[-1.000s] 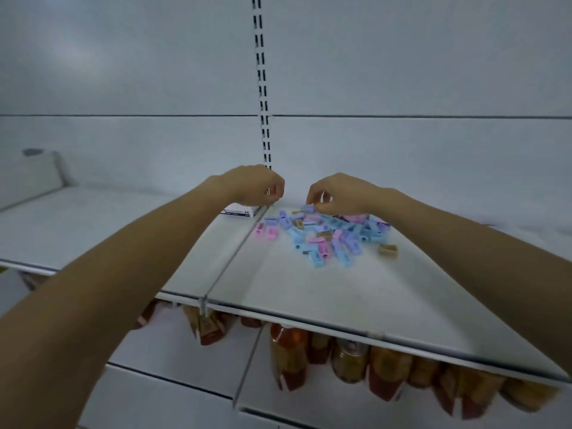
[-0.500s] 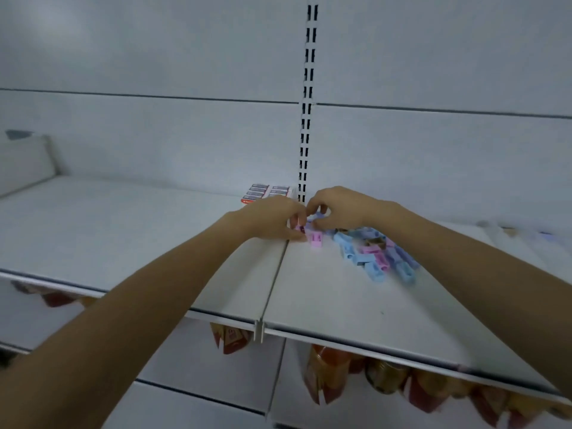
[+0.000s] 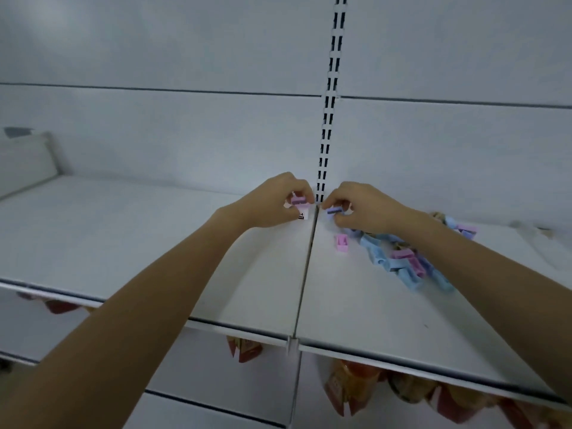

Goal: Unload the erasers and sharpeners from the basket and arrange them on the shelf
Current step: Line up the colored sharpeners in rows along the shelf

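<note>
Now the left hand [image 3: 277, 202] sits at the far edge of the shelf [image 3: 123, 243], just left of the seam [image 3: 308, 267] between the two boards. Its fingers [image 3: 298, 185] and thumb are clamped on a pink sharpener [image 3: 298, 199]. Half a second ago that hand lay low at the seam with nothing pink showing in its grip. The pink sharpener is held just above an eraser pack [image 3: 302, 214], of which only a white corner with a black label shows. Earlier the pack's striped top could be seen beyond the hand; the hand now covers it.

Just right of the seam, the right hand [image 3: 363, 209] pinches a purple sharpener [image 3: 334, 210] between thumb and curled fingers [image 3: 331, 198], close over the board. Whether it touches the board I cannot tell. The two hands were almost knuckle to knuckle before. They are now a little apart, with the slotted upright [image 3: 331, 103] showing between them.

A loose sharpener [image 3: 341, 243], pink, lies flat on the shelf near the right hand, just right of the seam, where it lay earlier. To its right the pile [image 3: 399, 258] of blue and pink sharpeners spreads under the right forearm, much as before. Orange and red packets [image 3: 349, 388] hang below the near edge of the shelf.
</note>
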Available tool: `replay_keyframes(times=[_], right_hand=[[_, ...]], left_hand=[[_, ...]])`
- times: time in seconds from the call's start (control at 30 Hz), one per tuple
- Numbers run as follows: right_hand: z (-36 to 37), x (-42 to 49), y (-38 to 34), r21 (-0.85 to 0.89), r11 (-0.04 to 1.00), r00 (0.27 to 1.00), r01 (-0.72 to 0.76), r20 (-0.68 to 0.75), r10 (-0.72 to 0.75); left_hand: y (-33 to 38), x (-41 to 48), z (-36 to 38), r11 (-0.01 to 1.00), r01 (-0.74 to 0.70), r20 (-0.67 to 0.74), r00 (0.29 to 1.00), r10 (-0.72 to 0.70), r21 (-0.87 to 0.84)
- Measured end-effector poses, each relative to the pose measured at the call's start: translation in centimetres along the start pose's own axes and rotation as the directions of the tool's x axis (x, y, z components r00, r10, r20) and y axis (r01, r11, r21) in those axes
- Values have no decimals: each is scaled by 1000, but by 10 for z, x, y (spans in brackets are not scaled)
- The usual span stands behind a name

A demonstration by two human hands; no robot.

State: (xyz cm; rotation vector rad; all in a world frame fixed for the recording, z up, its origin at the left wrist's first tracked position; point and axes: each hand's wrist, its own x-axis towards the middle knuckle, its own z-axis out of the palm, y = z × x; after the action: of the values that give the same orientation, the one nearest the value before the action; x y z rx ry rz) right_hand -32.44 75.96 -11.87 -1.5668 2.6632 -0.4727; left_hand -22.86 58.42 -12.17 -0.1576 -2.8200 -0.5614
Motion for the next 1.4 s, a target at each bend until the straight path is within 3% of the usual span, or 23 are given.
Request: replay_keyframes(times=[0.33, 0.67, 0.9, 1.07, 1.23, 1.4], right_hand=[[2, -29, -20, 31, 986, 971, -166, -172, 169], [-4, -114, -30, 23, 904, 860, -427, -297, 414], [-26, -184, -11, 34, 830, 764, -557, -370, 528], [-41, -234, 15, 53, 825, 749, -563, -389, 536], [-62, -291, 51, 77, 814, 743, -575, -366, 560], [-74, -335, 93, 108, 815, 710, -569, -435, 554]], left_hand=[[-6, 10, -6, 974, -205, 50, 976, 211, -95], [48, 36, 22, 868, -470, 99, 867, 488, -157], [121, 50, 48, 823, -520, 130, 822, 555, -228], [177, 67, 67, 788, -593, 96, 786, 611, -168], [237, 82, 91, 821, -530, -4, 840, 542, -213], [286, 92, 115, 831, -508, -17, 855, 518, -227]])
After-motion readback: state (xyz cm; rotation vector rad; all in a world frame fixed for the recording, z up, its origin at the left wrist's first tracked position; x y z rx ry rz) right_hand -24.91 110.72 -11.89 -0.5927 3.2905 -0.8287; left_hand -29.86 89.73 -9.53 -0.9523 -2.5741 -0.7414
